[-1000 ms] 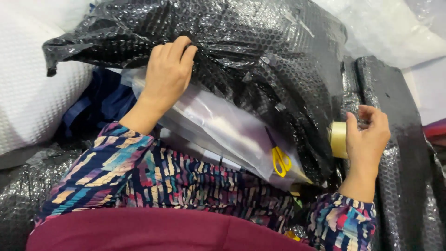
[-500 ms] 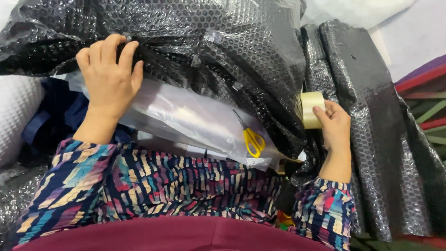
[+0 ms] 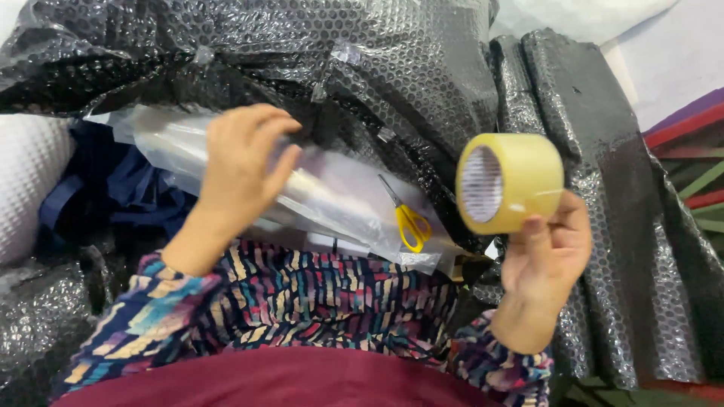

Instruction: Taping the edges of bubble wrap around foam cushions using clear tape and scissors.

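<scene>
My right hand (image 3: 544,260) holds up a roll of clear yellowish packing tape (image 3: 510,183), its core turned towards me. My left hand (image 3: 240,162) hovers with loose fingers just above a clear plastic sheet (image 3: 332,197), apart from the black bubble wrap (image 3: 302,60) bundled over the top. Yellow-handled scissors (image 3: 407,218) lie on the plastic sheet between my hands. My sleeves are patterned in many colours.
More black bubble wrap (image 3: 603,188) hangs at the right. Dark blue fabric (image 3: 113,188) shows under the plastic at the left, beside a white quilted surface (image 3: 23,188). Red and green bars (image 3: 694,151) lie at the far right.
My right hand has raised the tape roll up and towards me. My left hand has let go of the black bubble wrap and dropped down over the clear plastic.
</scene>
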